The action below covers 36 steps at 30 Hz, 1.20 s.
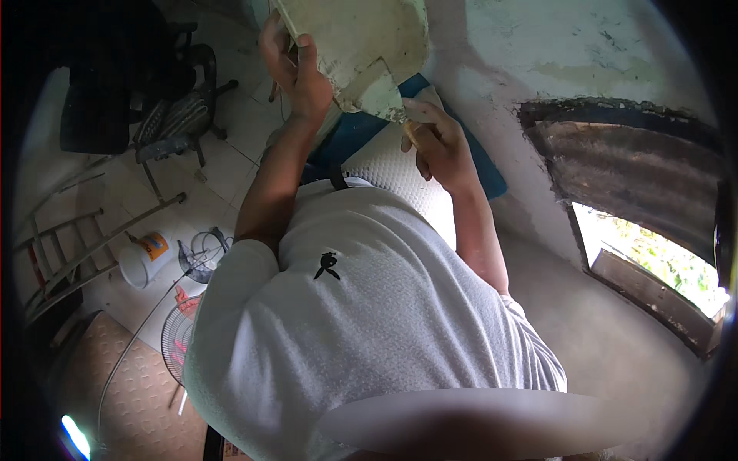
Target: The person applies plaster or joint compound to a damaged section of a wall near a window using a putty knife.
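Note:
My left hand [296,69] grips the edge of a pale, smeared board [369,31] at the top of the view, its thumb on the near side. My right hand [440,146] is closed around the short light-coloured handle of a putty knife [378,94]. The knife's wide blade is coated with pale material and overlaps the board's lower part. Whether the blade presses on the board, I cannot tell. Beneath both hands are a blue flat surface [480,157] and a white textured surface [392,165].
On the left stand a dark chair [181,115], a ladder [84,238], a white bucket [144,263] and a fan [177,338]. A bright lamp [75,438] is at lower left. To the right, a rough wall [500,77] holds a window opening [649,250].

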Tool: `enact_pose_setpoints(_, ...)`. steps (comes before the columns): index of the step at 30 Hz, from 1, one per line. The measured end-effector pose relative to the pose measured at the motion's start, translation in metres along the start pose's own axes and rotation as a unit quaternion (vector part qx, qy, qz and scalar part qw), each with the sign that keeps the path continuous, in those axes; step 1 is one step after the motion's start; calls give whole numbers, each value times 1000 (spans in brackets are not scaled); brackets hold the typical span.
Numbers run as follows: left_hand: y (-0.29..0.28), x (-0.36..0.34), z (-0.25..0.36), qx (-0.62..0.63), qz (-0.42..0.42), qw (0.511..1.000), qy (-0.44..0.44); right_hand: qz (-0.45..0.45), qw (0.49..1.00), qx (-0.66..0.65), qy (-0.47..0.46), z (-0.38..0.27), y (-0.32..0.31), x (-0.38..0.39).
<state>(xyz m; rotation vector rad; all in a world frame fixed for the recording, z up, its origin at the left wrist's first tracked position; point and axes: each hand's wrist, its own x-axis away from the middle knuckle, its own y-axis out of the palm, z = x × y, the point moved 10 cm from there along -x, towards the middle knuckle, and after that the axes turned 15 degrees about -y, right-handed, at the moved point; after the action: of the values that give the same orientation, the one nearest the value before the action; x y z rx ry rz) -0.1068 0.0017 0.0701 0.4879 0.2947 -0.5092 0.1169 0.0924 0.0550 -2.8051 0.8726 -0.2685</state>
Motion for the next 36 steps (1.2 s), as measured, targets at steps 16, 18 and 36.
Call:
enact_pose_setpoints(16, 4, -2, -1, 16, 9, 1000, -14, -18, 998, 52, -30, 4, 5, 0)
enact_pose_setpoints(18, 7, -2, -3, 6, 6, 1000, -14, -28, 998, -60, -8, 11, 5, 0)
enact_pose_setpoints(36, 18, 11, -36, 25, 2, 985, -170, 191, 890, -297, -288, -9, -154, 35)
